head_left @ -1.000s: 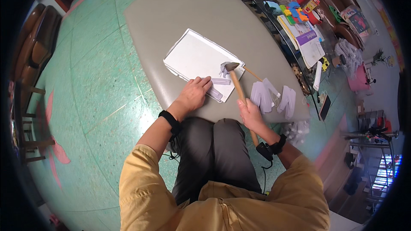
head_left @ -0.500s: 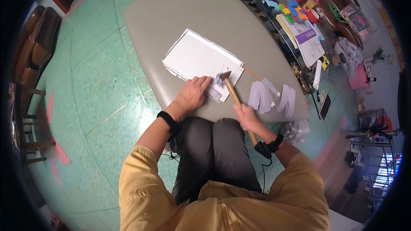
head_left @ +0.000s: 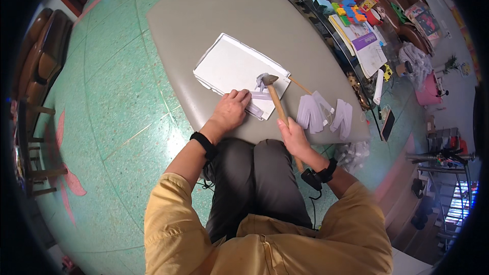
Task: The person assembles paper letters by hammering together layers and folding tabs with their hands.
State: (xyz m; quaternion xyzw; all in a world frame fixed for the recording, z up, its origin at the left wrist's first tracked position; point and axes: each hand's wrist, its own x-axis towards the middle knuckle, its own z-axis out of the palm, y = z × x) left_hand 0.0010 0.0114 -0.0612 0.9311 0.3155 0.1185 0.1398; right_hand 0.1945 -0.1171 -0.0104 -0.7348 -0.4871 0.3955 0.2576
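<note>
A shallow white cardboard tray (head_left: pixel 229 63) lies on the beige padded surface before me. At its near edge my left hand (head_left: pixel 233 107) has its fingers bent and pressed together over a lilac strip (head_left: pixel 261 95). My right hand (head_left: pixel 293 136) is closed round the wooden handle of a hammer (head_left: pixel 276 103). The hammer's dark head is over the tray's right part, with crumpled greyish-lilac material (head_left: pixel 261 82) at its left end. Whether the head touches the tray I cannot tell. Folded lilac strips (head_left: pixel 310 113) with white strings lie right of the hammer.
A thin brown stick (head_left: pixel 300 85) lies by the tray's right corner. Farther right stands a dark glass table with papers (head_left: pixel 369 53) and colourful toy blocks (head_left: pixel 350 11). Clear plastic bags (head_left: pixel 352 156) hang near the padded surface's right corner. Brown leather seats (head_left: pixel 46 48) stand at left.
The hammer's head has moved away from me across the tray, and my right hand has moved slightly the same way. More of the lilac strip shows beside my left fingers.
</note>
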